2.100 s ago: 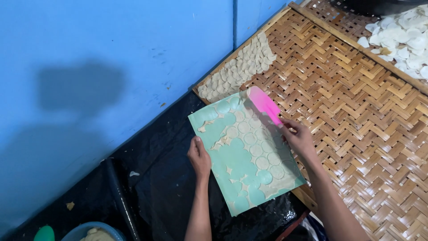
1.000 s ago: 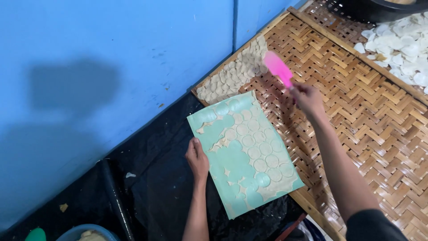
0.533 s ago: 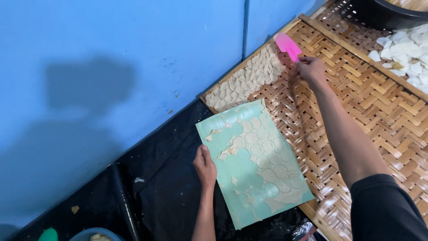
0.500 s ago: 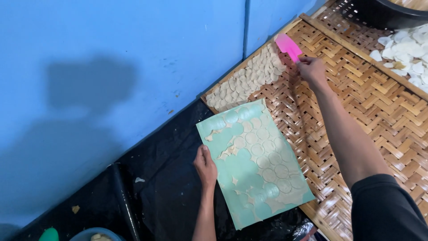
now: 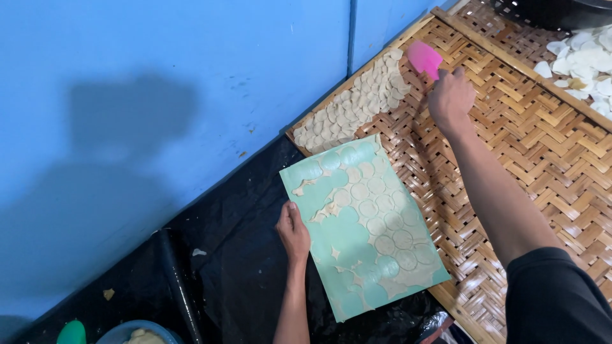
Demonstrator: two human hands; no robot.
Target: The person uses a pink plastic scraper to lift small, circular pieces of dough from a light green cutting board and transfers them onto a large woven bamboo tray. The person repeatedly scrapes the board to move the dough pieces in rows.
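Observation:
My left hand (image 5: 292,230) grips the left edge of a mint-green board (image 5: 344,232) covered with thin round dough discs (image 5: 394,239). The board lies half on black plastic, half on a woven bamboo tray (image 5: 529,137). My right hand (image 5: 450,97) reaches far across the tray and holds a pink scraper (image 5: 424,58), its blade next to a patch of pale discs (image 5: 357,102) laid along the tray's far edge by the blue wall.
A second woven tray (image 5: 510,38) at the upper right carries white discs (image 5: 583,54), with a dark basin (image 5: 548,9) behind. Black plastic sheet (image 5: 242,280) covers the floor. A blue bowl (image 5: 137,333) and a green object (image 5: 71,333) sit at the bottom left.
My right hand carried the pink scraper from the board up to the row of discs at the tray's far edge. My left hand stayed on the board's edge.

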